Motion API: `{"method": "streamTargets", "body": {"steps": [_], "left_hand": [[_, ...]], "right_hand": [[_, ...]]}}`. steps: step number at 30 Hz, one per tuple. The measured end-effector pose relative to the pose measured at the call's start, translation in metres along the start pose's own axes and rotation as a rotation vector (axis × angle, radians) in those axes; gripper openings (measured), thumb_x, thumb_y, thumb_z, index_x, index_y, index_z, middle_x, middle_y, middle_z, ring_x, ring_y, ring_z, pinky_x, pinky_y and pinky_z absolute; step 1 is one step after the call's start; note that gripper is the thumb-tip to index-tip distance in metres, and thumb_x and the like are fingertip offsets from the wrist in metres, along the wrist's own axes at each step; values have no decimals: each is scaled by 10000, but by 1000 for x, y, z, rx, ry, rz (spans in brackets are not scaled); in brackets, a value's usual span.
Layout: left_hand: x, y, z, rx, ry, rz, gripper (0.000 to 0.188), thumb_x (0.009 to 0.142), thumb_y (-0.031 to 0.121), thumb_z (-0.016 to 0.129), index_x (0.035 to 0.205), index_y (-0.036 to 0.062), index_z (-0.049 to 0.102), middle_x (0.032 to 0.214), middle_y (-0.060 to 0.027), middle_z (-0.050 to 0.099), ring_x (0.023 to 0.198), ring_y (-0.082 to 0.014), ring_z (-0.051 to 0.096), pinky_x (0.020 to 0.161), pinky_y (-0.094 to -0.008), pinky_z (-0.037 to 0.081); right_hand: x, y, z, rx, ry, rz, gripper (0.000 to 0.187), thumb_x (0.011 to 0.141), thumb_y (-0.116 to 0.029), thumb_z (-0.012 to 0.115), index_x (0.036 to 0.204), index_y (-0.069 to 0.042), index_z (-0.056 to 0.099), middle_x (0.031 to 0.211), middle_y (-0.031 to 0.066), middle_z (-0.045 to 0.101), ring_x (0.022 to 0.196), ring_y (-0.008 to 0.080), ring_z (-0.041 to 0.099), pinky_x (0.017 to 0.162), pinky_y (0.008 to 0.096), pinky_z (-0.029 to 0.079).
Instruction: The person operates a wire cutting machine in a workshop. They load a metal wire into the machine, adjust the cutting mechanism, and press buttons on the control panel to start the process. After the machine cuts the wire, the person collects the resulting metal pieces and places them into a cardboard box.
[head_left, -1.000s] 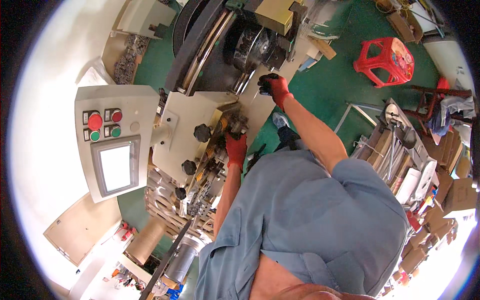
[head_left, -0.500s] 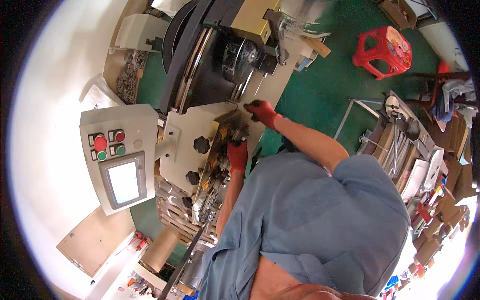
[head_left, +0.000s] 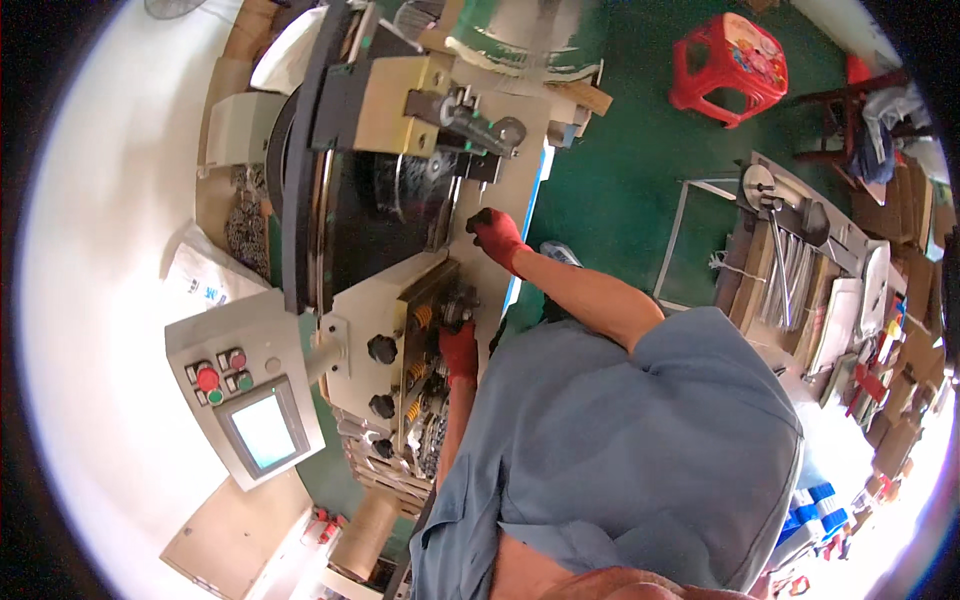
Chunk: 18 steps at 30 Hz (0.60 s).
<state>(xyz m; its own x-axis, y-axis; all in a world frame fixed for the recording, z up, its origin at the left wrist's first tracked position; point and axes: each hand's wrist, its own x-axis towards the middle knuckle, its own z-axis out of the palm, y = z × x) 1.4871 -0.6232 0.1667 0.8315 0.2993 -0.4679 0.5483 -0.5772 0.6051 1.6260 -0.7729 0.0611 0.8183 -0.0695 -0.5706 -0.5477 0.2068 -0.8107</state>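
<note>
Both my hands wear red gloves with dark fingertips. My left hand [head_left: 460,352] is at the edge of a beige machine [head_left: 365,300], its fingers closed at a dark metal roller fitting [head_left: 460,303]; what they grip is mostly hidden. Farther away, my right hand [head_left: 497,236] hovers over the machine's pale ledge with its fingers curled together. Whatever may be between them is too small to make out. Just beyond it, a thin metal pin [head_left: 483,192] hangs below a dark bracket. Black knobs [head_left: 382,348] and yellow springs [head_left: 416,370] line the machine beside my left hand.
On the left a control panel [head_left: 240,385] with buttons and a lit screen juts out on an arm. A large dark drum [head_left: 395,185] sits in the machine ahead. To the right are a red plastic stool [head_left: 740,65] and a bench [head_left: 790,260] holding metal rods.
The view has shifted and turned. My right hand has drawn slightly nearer the ledge below the bracket, fingers still curled. My left hand stays at the roller fitting.
</note>
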Motion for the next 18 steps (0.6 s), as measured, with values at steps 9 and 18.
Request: {"method": "streamTargets", "body": {"steps": [9,18], "left_hand": [[11,-31,6,-77,18,174,467,761,196,640,1165,-10,525,974,-91,622,864,-191,558,768,-330,450],[18,-58,5,80,73,355,481,786,242,608,1183,-17,524,1070,-171,627,977,-294,589,846,-375,449]], "right_hand": [[-2,-32,-15,-19,-20,80,169,841,-178,557,879,-26,621,781,83,664,623,176,624,571,327,489],[-7,-23,-6,191,-98,86,261,813,-243,682,888,-2,615,768,77,633,607,168,577,536,308,481]]}}
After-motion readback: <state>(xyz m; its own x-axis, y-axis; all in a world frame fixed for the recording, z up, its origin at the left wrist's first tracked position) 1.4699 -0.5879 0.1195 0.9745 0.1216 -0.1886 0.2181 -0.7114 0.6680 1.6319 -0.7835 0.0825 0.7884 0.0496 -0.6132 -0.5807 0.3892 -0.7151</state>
